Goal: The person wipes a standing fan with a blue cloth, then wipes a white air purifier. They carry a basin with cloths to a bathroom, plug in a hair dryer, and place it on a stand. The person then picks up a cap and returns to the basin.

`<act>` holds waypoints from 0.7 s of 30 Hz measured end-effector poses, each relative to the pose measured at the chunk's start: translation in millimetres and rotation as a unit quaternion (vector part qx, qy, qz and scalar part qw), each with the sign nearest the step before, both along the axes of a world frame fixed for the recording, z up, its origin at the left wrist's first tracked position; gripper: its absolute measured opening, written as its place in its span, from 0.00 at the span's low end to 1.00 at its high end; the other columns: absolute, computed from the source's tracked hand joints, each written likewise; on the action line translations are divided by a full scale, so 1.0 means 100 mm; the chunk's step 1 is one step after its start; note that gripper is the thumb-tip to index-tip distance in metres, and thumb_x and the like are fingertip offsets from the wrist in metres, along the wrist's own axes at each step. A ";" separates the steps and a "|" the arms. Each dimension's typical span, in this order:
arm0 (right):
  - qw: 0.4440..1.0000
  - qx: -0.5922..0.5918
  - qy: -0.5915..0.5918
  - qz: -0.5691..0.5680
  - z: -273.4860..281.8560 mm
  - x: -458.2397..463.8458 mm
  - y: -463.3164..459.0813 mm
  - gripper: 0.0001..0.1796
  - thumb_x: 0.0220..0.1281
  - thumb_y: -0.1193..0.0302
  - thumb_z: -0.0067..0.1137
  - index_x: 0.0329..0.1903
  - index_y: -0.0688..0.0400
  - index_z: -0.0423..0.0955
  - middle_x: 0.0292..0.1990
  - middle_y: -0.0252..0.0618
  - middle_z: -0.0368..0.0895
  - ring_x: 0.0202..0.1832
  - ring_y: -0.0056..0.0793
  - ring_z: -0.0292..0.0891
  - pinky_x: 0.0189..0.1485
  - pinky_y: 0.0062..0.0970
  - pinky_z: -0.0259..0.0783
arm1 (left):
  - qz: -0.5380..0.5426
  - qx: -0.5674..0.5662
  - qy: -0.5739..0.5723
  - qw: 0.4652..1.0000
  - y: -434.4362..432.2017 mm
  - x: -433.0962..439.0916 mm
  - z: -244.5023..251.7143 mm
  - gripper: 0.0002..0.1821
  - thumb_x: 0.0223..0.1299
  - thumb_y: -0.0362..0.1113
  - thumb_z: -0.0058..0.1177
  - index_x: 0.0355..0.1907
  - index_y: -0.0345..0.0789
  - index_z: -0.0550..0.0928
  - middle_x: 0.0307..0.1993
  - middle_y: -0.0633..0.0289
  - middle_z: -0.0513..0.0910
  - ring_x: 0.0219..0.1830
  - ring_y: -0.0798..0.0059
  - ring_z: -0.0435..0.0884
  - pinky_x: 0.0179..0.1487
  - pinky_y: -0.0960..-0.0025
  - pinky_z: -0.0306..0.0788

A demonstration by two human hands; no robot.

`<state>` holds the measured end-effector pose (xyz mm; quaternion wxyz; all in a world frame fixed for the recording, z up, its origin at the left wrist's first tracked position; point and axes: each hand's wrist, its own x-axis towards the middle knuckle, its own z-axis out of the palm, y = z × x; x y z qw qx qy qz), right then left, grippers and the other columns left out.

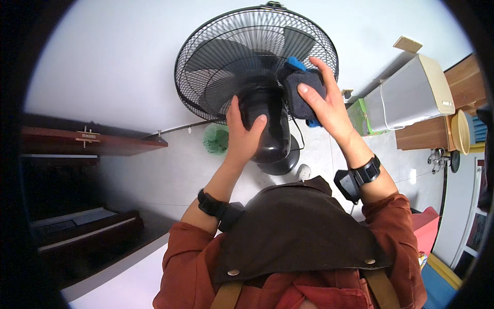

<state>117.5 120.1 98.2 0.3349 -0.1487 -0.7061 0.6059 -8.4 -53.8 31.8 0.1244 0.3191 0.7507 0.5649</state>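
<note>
A black pedestal fan (216, 58) with a mesh wire guard stands before me, its glossy black motor housing (272, 127) pointing towards me. My left hand (244, 135) grips the housing on its left side, thumb on top and fingers along the flank. In my right hand (332, 104) is a folded dark grey cloth (305, 92) with blue parts showing at its upper and lower edges. The thumb presses on the cloth from my side, close to the right rear of the guard. The fan's round base (283, 166) shows on the floor beneath the housing.
A green plastic bag (216, 139) is on the tiled floor left of the fan. To the right are a white appliance (405, 96), a green box (358, 116) and a wooden cabinet (422, 133). An open dark red cabinet door (92, 141) juts out at left.
</note>
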 end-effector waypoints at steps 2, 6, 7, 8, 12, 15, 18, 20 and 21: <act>1.000 -0.001 -0.017 0.019 0.03 -0.13 -0.02 0.30 0.58 0.64 0.62 0.60 0.63 0.65 0.45 0.42 0.77 0.47 0.27 0.73 0.52 0.25 0.70 | -0.004 -0.038 0.036 0.999 -0.01 0.00 0.00 0.43 0.55 0.42 0.59 0.68 0.27 0.54 0.65 0.40 0.56 0.67 0.49 0.56 0.69 0.56 0.52; 0.956 0.291 -0.031 -0.007 -0.19 -0.44 -0.25 0.22 0.51 0.68 0.65 0.51 0.57 0.74 0.49 0.42 0.76 0.52 0.42 0.69 0.56 0.34 0.68 | 0.006 -0.039 0.052 0.998 -0.03 -0.04 -0.05 0.42 0.53 0.41 0.59 0.67 0.27 0.56 0.64 0.39 0.56 0.67 0.46 0.56 0.69 0.54 0.52; 0.913 0.402 -0.060 -0.025 -0.25 -0.45 -0.31 0.22 0.50 0.68 0.64 0.50 0.56 0.75 0.50 0.42 0.74 0.53 0.45 0.67 0.57 0.36 0.67 | 0.002 -0.033 0.046 0.998 -0.02 -0.05 -0.06 0.42 0.52 0.41 0.58 0.67 0.27 0.57 0.64 0.39 0.56 0.67 0.46 0.56 0.69 0.54 0.52; 0.931 0.360 -0.060 -0.024 -0.30 -0.46 -0.35 0.21 0.48 0.68 0.64 0.48 0.54 0.76 0.50 0.41 0.73 0.54 0.46 0.63 0.57 0.38 0.65 | 0.002 -0.006 0.052 0.999 -0.03 -0.06 -0.09 0.41 0.52 0.41 0.57 0.67 0.28 0.57 0.64 0.39 0.56 0.66 0.44 0.56 0.69 0.53 0.51; 0.936 0.348 -0.047 0.008 -0.35 -0.37 -0.43 0.18 0.50 0.70 0.62 0.46 0.59 0.76 0.49 0.46 0.73 0.52 0.45 0.66 0.57 0.36 0.61 | 0.012 -0.013 0.057 0.998 -0.07 -0.10 -0.17 0.35 0.59 0.40 0.50 0.67 0.30 0.59 0.65 0.38 0.57 0.67 0.44 0.56 0.69 0.55 0.51; 0.937 0.343 -0.051 0.034 -0.28 -0.21 -0.53 0.19 0.47 0.71 0.63 0.46 0.59 0.76 0.49 0.46 0.73 0.52 0.45 0.65 0.58 0.36 0.61 | 0.009 0.021 0.061 0.998 -0.10 -0.12 -0.24 0.30 0.62 0.37 0.46 0.66 0.30 0.60 0.65 0.39 0.57 0.67 0.45 0.57 0.70 0.56 0.51; 0.914 0.392 -0.031 0.099 -0.20 -0.04 -0.62 0.23 0.40 0.69 0.67 0.45 0.55 0.76 0.48 0.41 0.73 0.50 0.46 0.65 0.56 0.40 0.62 | 0.012 0.051 0.070 0.996 -0.10 -0.13 -0.28 0.28 0.65 0.35 0.43 0.66 0.30 0.60 0.63 0.41 0.59 0.65 0.47 0.59 0.69 0.56 0.52; 0.899 0.417 -0.021 0.133 -0.17 0.00 -0.62 0.24 0.38 0.67 0.68 0.45 0.54 0.76 0.49 0.40 0.73 0.50 0.46 0.66 0.56 0.41 0.62 | 0.011 0.067 0.046 0.997 -0.09 -0.13 -0.30 0.26 0.67 0.34 0.40 0.67 0.33 0.62 0.65 0.43 0.59 0.68 0.52 0.57 0.71 0.62 0.49; 0.893 0.426 -0.023 0.143 -0.17 0.00 -0.60 0.25 0.38 0.67 0.68 0.45 0.54 0.76 0.49 0.40 0.73 0.51 0.46 0.66 0.56 0.41 0.63 | 0.014 0.049 0.044 0.998 -0.08 -0.13 -0.30 0.26 0.67 0.34 0.40 0.67 0.33 0.61 0.65 0.43 0.58 0.68 0.52 0.57 0.71 0.62 0.49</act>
